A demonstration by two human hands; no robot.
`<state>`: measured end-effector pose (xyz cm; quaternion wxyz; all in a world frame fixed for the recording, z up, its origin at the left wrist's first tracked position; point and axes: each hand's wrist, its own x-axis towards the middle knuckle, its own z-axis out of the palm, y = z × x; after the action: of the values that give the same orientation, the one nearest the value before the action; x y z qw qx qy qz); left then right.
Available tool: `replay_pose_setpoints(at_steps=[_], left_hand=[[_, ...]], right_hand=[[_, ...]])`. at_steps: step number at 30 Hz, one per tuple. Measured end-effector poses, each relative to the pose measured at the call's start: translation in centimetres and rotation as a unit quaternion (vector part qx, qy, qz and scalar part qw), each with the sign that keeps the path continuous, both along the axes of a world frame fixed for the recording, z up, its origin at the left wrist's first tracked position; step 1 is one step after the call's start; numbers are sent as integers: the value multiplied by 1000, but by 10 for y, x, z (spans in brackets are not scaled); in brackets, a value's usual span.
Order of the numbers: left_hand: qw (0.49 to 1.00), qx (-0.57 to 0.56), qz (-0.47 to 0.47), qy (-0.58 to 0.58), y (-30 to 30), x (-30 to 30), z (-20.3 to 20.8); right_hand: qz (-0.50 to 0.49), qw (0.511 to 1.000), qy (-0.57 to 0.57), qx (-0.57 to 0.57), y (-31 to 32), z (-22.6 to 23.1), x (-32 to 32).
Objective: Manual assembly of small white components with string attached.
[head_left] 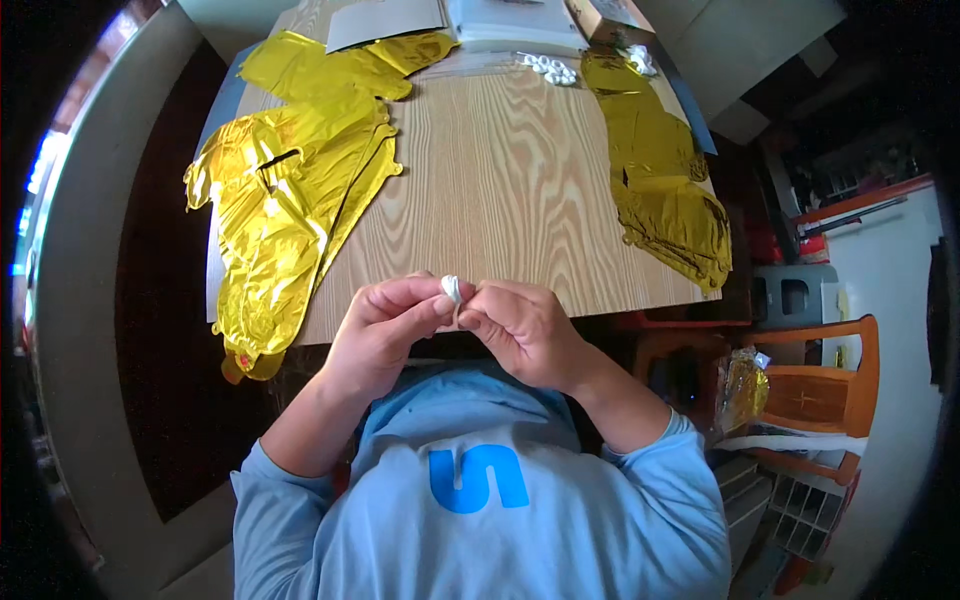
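Note:
My left hand (385, 325) and my right hand (528, 328) meet just over the near edge of the wooden table. Pinched in my left fingertips is a small white bundle (451, 288), which looks like wound string or ribbon. A thin pale strand hangs below it, and the closed fingers of my right hand are at that strand. Several similar white bundles (550, 68) lie at the table's far side. Crumpled gold foil balloons (285, 190) spread along the left of the table, partly over its near edge. More gold foil (665, 170) lies along the right edge.
At the far edge are a grey-white board (385, 22), a stack of clear plastic bags (515, 25) and a cardboard box (608, 18). Another white bundle (640, 60) sits near the box. A wooden chair (815, 390) with packaged gold items (745, 392) stands to my right.

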<state>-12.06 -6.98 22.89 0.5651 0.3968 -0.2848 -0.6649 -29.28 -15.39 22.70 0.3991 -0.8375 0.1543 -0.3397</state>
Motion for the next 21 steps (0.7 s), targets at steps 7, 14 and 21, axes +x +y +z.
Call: replay_pose_setpoints(at_steps=[7,14,21], left_hand=[[971,-110,-16,-211,4,-5,-6],[979,-38,-90,-179,5,-5,-4],[990,-5,-84,-112,7,-13,-12]], right_hand=[[-78,957,61,-272,-6,17,-8],[30,985,109,133,-22,7,-19],[-48,982,111,146,-16,-14,-34]])
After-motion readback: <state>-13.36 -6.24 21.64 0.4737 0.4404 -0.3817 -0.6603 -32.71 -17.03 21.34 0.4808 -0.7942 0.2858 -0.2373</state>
